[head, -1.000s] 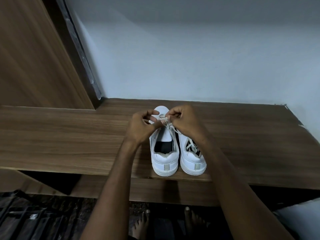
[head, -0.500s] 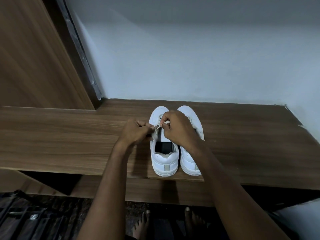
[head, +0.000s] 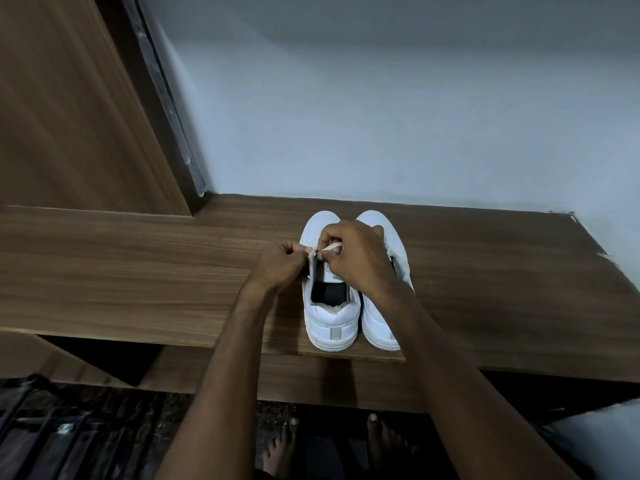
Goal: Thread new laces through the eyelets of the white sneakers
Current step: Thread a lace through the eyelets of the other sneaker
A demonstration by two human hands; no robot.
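Two white sneakers stand side by side, heels toward me, near the front edge of a wooden shelf [head: 138, 271]. The left sneaker [head: 330, 323] shows its dark inside. My left hand [head: 280, 265] pinches the left eyelet flap of that sneaker. My right hand [head: 356, 258] pinches a pale lace [head: 331, 247] right at that flap, over the tongue. The right sneaker [head: 377, 327] is partly covered by my right forearm. Which eyelet the lace tip meets is hidden by my fingers.
A pale wall [head: 381, 116] rises behind the shelf. A tall wooden panel [head: 69, 116] stands at the left. Below the shelf edge lie a dark floor, my bare feet [head: 284, 448] and a metal rack [head: 52, 441] at the lower left.
Both hands have come down and toward me from above the toe onto the left sneaker's eyelet area. The toes of both sneakers are now uncovered, and my right forearm covers the right sneaker's laces.
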